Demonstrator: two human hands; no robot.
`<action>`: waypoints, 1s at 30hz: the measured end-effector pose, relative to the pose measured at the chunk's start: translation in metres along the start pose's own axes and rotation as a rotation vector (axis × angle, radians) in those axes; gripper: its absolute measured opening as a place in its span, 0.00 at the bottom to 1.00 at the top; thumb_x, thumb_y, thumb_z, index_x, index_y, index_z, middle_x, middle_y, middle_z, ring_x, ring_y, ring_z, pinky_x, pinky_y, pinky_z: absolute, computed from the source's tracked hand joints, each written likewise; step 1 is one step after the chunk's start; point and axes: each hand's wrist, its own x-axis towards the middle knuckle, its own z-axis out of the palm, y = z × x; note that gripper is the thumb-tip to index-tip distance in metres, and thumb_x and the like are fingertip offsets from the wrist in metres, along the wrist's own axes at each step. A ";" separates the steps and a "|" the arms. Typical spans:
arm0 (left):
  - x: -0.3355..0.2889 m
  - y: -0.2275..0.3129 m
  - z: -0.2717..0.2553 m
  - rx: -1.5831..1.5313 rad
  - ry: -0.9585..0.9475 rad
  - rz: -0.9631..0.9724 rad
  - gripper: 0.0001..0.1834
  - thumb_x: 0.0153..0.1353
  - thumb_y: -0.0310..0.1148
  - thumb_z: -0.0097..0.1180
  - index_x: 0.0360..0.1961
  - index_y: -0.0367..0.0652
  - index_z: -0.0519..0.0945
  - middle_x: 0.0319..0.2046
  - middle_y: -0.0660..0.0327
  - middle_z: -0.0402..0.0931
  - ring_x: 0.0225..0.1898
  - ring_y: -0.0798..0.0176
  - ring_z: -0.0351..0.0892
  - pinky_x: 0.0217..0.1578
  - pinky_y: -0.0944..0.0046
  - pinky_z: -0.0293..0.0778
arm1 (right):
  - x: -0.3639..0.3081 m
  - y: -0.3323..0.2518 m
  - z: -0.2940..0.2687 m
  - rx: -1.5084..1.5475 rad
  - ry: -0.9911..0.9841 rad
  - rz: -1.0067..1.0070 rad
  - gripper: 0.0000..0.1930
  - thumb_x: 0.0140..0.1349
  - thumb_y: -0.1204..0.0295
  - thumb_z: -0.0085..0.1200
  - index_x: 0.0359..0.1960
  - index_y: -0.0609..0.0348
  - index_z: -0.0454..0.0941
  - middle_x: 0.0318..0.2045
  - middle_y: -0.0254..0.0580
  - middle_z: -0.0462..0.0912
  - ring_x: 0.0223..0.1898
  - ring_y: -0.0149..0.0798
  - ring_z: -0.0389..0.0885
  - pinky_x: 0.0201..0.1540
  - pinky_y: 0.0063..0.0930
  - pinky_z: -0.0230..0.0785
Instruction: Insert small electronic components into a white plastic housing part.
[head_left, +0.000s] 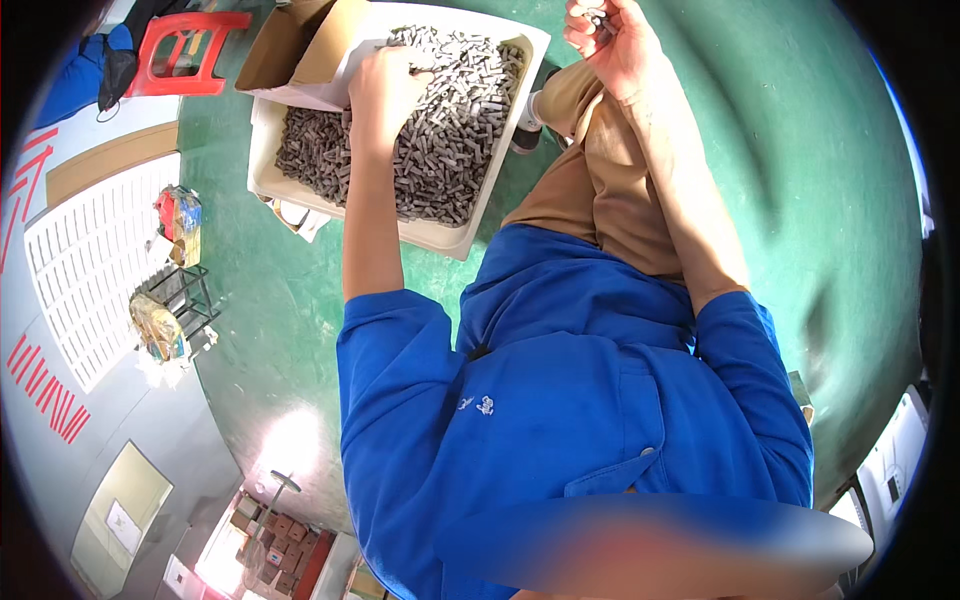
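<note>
A cream plastic bin (437, 237) holds a heap of small grey cylinder-like pieces (450, 165). My left hand (382, 95) is over the heap, beside a cardboard box, with its fingers drawn together near the pieces. What lies between those fingertips, if anything, is too small to make out. To the right of the bin and apart from it, my right hand (615, 50) is raised above my knee, palm up. Its fingers curl around a few small grey pieces (600, 22).
An opened cardboard box (300, 50) sits on the bin's far left corner. A red plastic stool (185, 55) stands on the green floor (270, 330) at the far left. A black metal frame (190, 300) with bags is by the left wall.
</note>
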 end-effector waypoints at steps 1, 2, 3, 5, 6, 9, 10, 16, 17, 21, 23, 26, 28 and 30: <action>0.000 0.001 -0.001 0.001 0.001 -0.001 0.08 0.47 0.34 0.60 0.30 0.49 0.84 0.25 0.55 0.79 0.30 0.51 0.79 0.32 0.58 0.73 | 0.000 0.000 -0.001 0.000 -0.002 0.001 0.20 0.64 0.57 0.43 0.22 0.60 0.74 0.17 0.35 0.73 0.18 0.30 0.67 0.20 0.21 0.56; 0.002 0.002 -0.001 -0.005 -0.052 -0.021 0.08 0.47 0.35 0.60 0.30 0.49 0.84 0.25 0.55 0.79 0.30 0.51 0.79 0.32 0.58 0.74 | 0.001 0.001 -0.003 0.006 -0.007 -0.004 0.20 0.63 0.57 0.43 0.22 0.60 0.74 0.17 0.35 0.72 0.18 0.30 0.67 0.20 0.21 0.56; 0.004 0.002 0.000 -0.010 -0.106 -0.041 0.08 0.46 0.35 0.60 0.30 0.49 0.84 0.25 0.55 0.79 0.30 0.51 0.79 0.32 0.57 0.74 | 0.002 0.002 -0.004 0.013 -0.013 -0.009 0.21 0.63 0.56 0.43 0.22 0.60 0.74 0.16 0.35 0.72 0.18 0.30 0.67 0.19 0.21 0.56; 0.005 -0.001 0.003 -0.038 -0.107 -0.030 0.08 0.46 0.35 0.60 0.30 0.49 0.83 0.25 0.55 0.79 0.29 0.51 0.79 0.32 0.58 0.74 | 0.003 0.003 -0.004 0.006 0.016 -0.017 0.21 0.63 0.56 0.43 0.22 0.60 0.75 0.16 0.35 0.72 0.18 0.31 0.67 0.19 0.22 0.55; 0.005 -0.004 0.005 -0.067 -0.109 -0.020 0.08 0.46 0.35 0.60 0.29 0.49 0.83 0.25 0.55 0.79 0.29 0.51 0.79 0.32 0.58 0.74 | 0.003 0.003 -0.004 -0.001 0.047 -0.025 0.21 0.63 0.56 0.43 0.22 0.60 0.75 0.16 0.36 0.72 0.17 0.31 0.66 0.19 0.22 0.55; 0.003 -0.017 0.008 -0.156 -0.145 -0.045 0.07 0.47 0.35 0.60 0.29 0.48 0.83 0.24 0.55 0.79 0.28 0.52 0.79 0.31 0.59 0.73 | 0.001 0.004 -0.001 -0.032 0.038 -0.033 0.21 0.63 0.56 0.43 0.22 0.60 0.75 0.16 0.36 0.73 0.17 0.31 0.66 0.19 0.22 0.55; 0.001 -0.021 0.009 -0.197 -0.171 -0.062 0.07 0.48 0.35 0.60 0.29 0.48 0.83 0.24 0.55 0.79 0.28 0.54 0.79 0.31 0.60 0.73 | 0.000 0.003 0.000 -0.033 0.037 -0.031 0.21 0.63 0.56 0.43 0.22 0.60 0.75 0.16 0.36 0.73 0.17 0.31 0.66 0.19 0.22 0.55; -0.017 0.006 -0.029 -0.142 -0.003 0.014 0.12 0.47 0.34 0.64 0.35 0.44 0.82 0.24 0.55 0.79 0.23 0.61 0.76 0.26 0.66 0.69 | 0.000 0.002 -0.006 -0.057 0.041 -0.033 0.21 0.63 0.56 0.42 0.22 0.60 0.75 0.16 0.37 0.73 0.16 0.32 0.66 0.18 0.22 0.55; -0.020 0.009 -0.036 -0.165 -0.067 -0.045 0.13 0.47 0.34 0.64 0.36 0.45 0.82 0.25 0.56 0.79 0.23 0.61 0.76 0.26 0.66 0.69 | 0.001 0.003 -0.004 -0.055 0.048 -0.025 0.21 0.63 0.56 0.42 0.22 0.60 0.74 0.16 0.37 0.73 0.16 0.32 0.66 0.18 0.22 0.55; -0.036 0.034 -0.038 -0.374 -0.206 0.065 0.17 0.42 0.36 0.66 0.36 0.47 0.81 0.28 0.56 0.79 0.27 0.57 0.77 0.30 0.64 0.71 | 0.002 0.003 -0.002 -0.049 0.076 -0.050 0.20 0.64 0.57 0.42 0.22 0.60 0.73 0.18 0.37 0.74 0.18 0.31 0.67 0.19 0.22 0.56; -0.045 0.025 -0.020 -0.256 -0.158 0.132 0.16 0.45 0.36 0.65 0.36 0.46 0.81 0.26 0.59 0.77 0.26 0.61 0.71 0.29 0.65 0.68 | -0.002 0.000 0.002 -0.027 0.095 -0.043 0.20 0.64 0.57 0.42 0.23 0.60 0.73 0.20 0.38 0.75 0.20 0.30 0.68 0.20 0.22 0.57; -0.055 0.012 -0.027 -0.158 -0.050 -0.083 0.15 0.47 0.41 0.62 0.36 0.49 0.82 0.28 0.56 0.79 0.30 0.52 0.78 0.33 0.59 0.71 | -0.001 0.003 0.003 -0.026 0.065 -0.048 0.19 0.64 0.57 0.43 0.24 0.60 0.73 0.21 0.38 0.75 0.21 0.30 0.68 0.20 0.22 0.58; -0.057 0.002 -0.036 -0.057 -0.010 -0.200 0.13 0.47 0.41 0.61 0.35 0.49 0.82 0.25 0.56 0.79 0.29 0.53 0.78 0.31 0.59 0.71 | 0.000 0.005 -0.006 -0.035 0.025 -0.058 0.19 0.63 0.57 0.43 0.24 0.60 0.73 0.21 0.38 0.75 0.21 0.31 0.68 0.20 0.22 0.58; -0.064 -0.003 -0.045 0.043 0.055 -0.271 0.12 0.47 0.39 0.62 0.34 0.49 0.83 0.21 0.56 0.76 0.24 0.55 0.75 0.28 0.60 0.69 | 0.006 0.005 -0.016 -0.037 -0.017 -0.073 0.19 0.63 0.57 0.43 0.24 0.60 0.73 0.21 0.38 0.75 0.21 0.31 0.68 0.20 0.22 0.58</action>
